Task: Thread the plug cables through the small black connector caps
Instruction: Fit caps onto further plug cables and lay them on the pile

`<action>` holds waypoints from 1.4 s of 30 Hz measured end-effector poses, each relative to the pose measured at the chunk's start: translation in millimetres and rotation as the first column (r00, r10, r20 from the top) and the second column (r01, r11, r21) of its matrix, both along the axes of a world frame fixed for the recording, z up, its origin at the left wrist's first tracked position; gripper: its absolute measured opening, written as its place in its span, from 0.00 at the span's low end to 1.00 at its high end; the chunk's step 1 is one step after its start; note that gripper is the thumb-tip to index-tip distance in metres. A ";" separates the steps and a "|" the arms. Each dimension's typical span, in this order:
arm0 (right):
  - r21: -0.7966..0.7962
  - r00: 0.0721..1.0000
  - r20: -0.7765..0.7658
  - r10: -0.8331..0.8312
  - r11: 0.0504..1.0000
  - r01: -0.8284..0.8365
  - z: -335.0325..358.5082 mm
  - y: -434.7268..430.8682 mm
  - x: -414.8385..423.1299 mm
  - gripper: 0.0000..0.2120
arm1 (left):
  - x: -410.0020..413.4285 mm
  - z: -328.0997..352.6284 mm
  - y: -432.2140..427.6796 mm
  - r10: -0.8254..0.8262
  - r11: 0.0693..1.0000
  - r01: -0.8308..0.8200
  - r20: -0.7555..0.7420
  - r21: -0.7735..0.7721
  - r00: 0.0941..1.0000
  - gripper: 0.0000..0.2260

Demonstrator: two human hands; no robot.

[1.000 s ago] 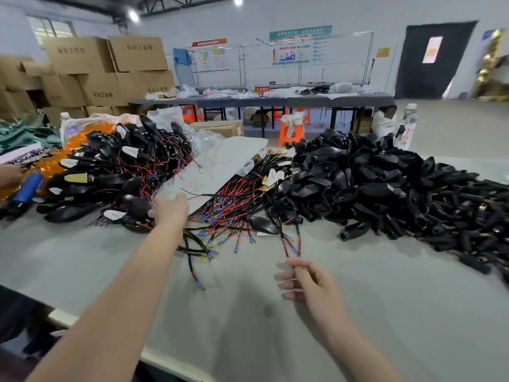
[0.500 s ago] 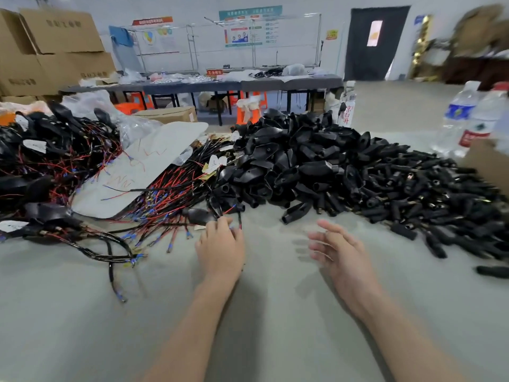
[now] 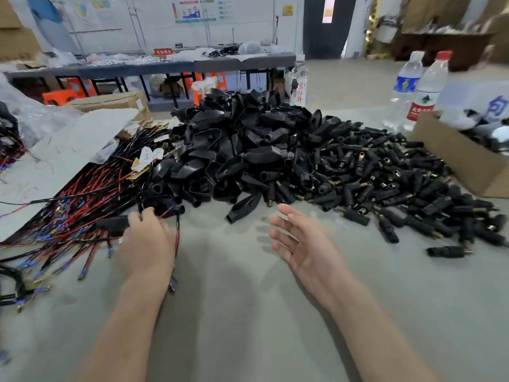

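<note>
A tangle of red and black plug cables (image 3: 82, 205) with blue tips lies on the left of the grey table. My left hand (image 3: 146, 244) grips one plug cable (image 3: 176, 235) at that pile's near edge; its black plug (image 3: 114, 224) sticks out to the left and its wires hang down beside my wrist. A big heap of black plug shells (image 3: 242, 150) fills the middle. To its right spreads a pile of small black connector caps (image 3: 385, 183). My right hand (image 3: 300, 241) hovers open, palm turned left, just in front of the heaps and holds nothing.
A cardboard box (image 3: 462, 161) stands at the right edge, with two water bottles (image 3: 418, 89) behind it. A grey sheet (image 3: 55, 158) lies over the cables at the left. Bare table (image 3: 248, 312) stretches between my forearms. Another long table (image 3: 154, 67) stands behind.
My view has swung right and closer. My left hand moved from the far left pile to the middle cables and took hold of one cable. My right hand lifted and opened.
</note>
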State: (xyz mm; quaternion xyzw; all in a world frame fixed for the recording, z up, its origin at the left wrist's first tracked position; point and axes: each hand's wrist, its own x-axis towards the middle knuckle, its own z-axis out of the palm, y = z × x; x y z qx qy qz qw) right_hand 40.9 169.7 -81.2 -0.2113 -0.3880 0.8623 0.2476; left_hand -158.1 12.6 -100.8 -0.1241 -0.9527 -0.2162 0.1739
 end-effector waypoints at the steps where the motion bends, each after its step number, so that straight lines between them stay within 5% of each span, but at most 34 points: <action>1: -0.003 1.000 0.001 -0.013 1.000 0.013 -0.3 1.1 0.7 0.11 | -1.8 -0.7 -0.5 0.006 1.000 -0.005 0.014 -0.027 1.000 0.13; 6: 0.011 0.999 0.003 -0.039 0.999 0.039 -1.1 1.4 3.3 0.12 | -6.3 2.0 -5.0 0.033 0.999 -0.031 0.103 -0.026 0.994 0.11; 11: 0.051 0.998 0.033 -0.053 0.997 0.052 -1.1 0.3 1.9 0.11 | -3.4 8.9 -9.9 -0.050 0.982 0.018 0.164 0.188 0.985 0.12; 15: 0.104 0.997 0.047 -0.055 0.993 0.049 -0.8 -1.4 1.9 0.11 | 18.7 21.0 -9.2 -0.273 0.799 0.107 0.199 0.591 0.941 0.14; 20: 0.181 0.998 0.059 -0.035 0.983 0.023 0.8 -5.2 2.5 0.11 | 56.0 33.3 9.8 -0.525 0.524 0.186 0.143 0.831 0.839 0.09; 28: 0.472 0.987 0.139 -0.082 0.882 0.007 -1.4 -19.2 2.4 0.10 | 72.9 33.8 19.1 -0.758 0.369 0.151 0.202 0.917 0.620 0.11; 38: 0.537 0.945 0.166 -0.281 0.830 0.152 -2.3 -10.1 4.7 0.13 | 99.9 25.1 25.5 -0.924 0.373 0.409 0.290 0.833 0.251 0.07; 42: 0.537 0.908 0.171 -0.384 0.809 0.241 -6.6 -1.7 6.5 0.15 | 110.1 22.3 31.0 -0.925 0.365 0.431 0.266 0.825 0.273 0.03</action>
